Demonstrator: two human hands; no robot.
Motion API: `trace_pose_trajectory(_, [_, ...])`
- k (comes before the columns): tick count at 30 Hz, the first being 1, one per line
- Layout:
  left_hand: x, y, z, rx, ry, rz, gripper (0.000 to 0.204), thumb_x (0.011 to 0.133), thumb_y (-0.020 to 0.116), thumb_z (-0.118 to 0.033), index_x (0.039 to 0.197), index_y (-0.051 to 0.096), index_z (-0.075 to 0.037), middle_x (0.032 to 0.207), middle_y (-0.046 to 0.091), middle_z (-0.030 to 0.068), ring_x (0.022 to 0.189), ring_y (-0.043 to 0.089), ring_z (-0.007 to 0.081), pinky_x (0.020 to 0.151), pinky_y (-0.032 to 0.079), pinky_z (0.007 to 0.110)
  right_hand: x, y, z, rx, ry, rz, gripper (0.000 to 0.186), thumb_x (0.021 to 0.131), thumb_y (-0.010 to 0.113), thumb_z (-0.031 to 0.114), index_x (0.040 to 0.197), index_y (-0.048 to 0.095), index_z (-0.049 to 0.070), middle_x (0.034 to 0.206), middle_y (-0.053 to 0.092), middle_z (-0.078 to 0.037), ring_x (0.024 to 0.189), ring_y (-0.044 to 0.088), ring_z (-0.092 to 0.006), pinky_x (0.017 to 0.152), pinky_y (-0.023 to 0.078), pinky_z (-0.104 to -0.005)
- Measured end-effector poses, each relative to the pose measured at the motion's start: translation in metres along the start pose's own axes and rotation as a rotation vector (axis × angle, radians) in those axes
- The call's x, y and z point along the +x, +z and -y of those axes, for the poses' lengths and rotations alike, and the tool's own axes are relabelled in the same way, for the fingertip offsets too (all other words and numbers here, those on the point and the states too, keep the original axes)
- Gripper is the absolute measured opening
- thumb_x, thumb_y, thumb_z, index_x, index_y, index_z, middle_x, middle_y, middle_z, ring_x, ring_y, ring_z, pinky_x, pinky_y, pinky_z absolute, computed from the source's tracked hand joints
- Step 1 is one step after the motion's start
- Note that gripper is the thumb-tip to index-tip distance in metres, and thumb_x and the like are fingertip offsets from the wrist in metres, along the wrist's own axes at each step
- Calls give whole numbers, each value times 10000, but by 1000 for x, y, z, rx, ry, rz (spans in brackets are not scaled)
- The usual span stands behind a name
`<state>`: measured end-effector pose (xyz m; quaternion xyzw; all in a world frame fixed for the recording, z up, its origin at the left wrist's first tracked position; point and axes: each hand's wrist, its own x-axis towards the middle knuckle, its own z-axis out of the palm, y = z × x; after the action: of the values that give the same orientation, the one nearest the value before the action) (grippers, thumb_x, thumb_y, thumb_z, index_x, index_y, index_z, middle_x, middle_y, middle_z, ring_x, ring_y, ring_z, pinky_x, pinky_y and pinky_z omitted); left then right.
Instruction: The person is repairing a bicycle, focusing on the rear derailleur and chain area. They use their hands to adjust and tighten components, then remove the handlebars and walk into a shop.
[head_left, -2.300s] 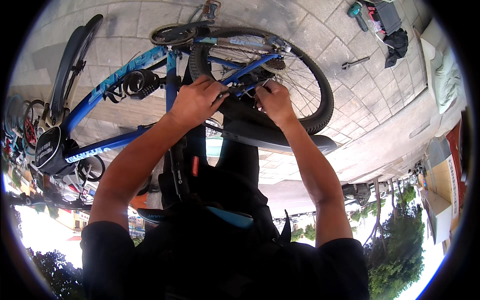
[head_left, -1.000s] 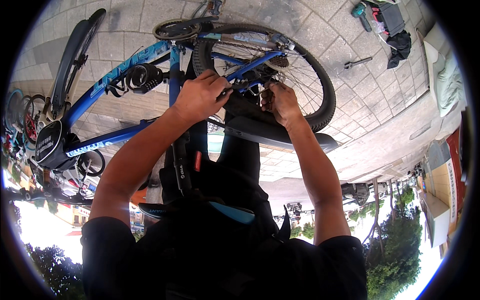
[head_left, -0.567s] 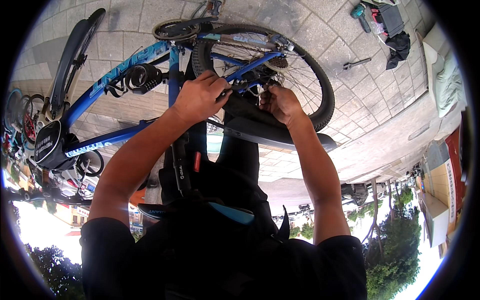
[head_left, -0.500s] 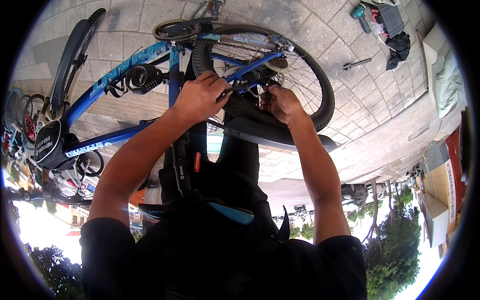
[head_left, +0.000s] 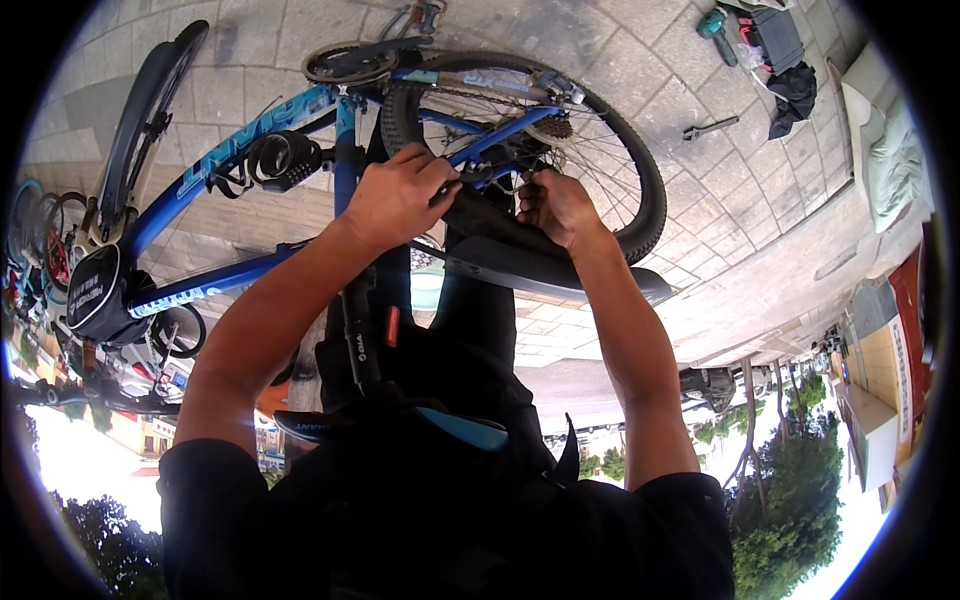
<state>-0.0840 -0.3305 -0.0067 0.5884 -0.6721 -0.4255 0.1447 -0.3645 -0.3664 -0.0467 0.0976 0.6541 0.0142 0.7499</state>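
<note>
At the blue metal-framed bicycle (head_left: pixel 345 185), the bare left hand (head_left: pixel 398 200) has its fingers drawn narrow around a small black part (head_left: pixel 452 187) just beside the knobbly black rubber tyre (head_left: pixel 652 190), while the bare right hand (head_left: pixel 558 207) appears to pinch a thin, silvery metal piece (head_left: pixel 520 182) near it. A slack pinch or an off-angle push could make the silvery piece slip, sending knuckles into the thin metal spokes (head_left: pixel 600 150); slack left fingers could let the black part shift, and a rocking bicycle could spoil both holds. The shadowed gap between the hands is hard to read, the silvery piece's ends are unclear, the left palm is hidden, and the black trouser legs (head_left: pixel 475 310) merge into darkness.
</note>
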Motion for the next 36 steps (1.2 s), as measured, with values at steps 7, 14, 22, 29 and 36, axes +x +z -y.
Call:
trace_pose_trajectory(7, [-1, 0, -1, 7, -2, 5, 168, 825, 831, -120, 924, 697, -98, 871, 735, 38, 886, 724, 254, 675, 608, 358, 4, -1, 1, 57, 67, -29, 176, 1055, 471, 152, 1068, 570, 7, 890, 633, -126, 750, 635, -269, 786, 597, -488])
trace_pose_trajectory(14, [0, -1, 1, 8, 19, -7, 169, 826, 831, -123, 929, 698, -101, 868, 732, 40, 878, 721, 247, 670, 607, 358, 13, -6, 5, 39, 141, -5, 77, 1041, 503, 81, 1037, 565, 34, 928, 658, -122, 802, 662, -246, 836, 609, -461])
trace_pose_trajectory(22, [-2, -2, -2, -9, -12, 22, 177, 825, 832, -127, 934, 694, -101, 872, 726, 48, 880, 717, 255, 665, 608, 365, -7, 13, 1, -49, -39, -86, 121, 1046, 534, 95, 1090, 593, -2, 923, 662, -132, 786, 673, -261, 781, 621, -482])
trace_pose_trajectory(29, [0, -3, -1, -18, 19, -4, 182, 814, 839, -111, 931, 702, -83, 879, 729, 70, 846, 723, 280, 670, 608, 383, -66, 70, -7, -2127, -1208, 328, 157, 814, 677, 80, 949, 736, 24, 906, 741, -140, 832, 746, -323, 705, 593, -424])
trace_pose_trajectory(36, [2, -4, -2, -17, 34, -10, 191, 811, 839, -100, 950, 710, -78, 883, 737, 61, 866, 724, 273, 671, 606, 379, -52, 70, 16, -2240, -1202, 570, 117, 918, 614, 137, 908, 688, 47, 943, 685, -120, 836, 702, -284, 715, 574, -421])
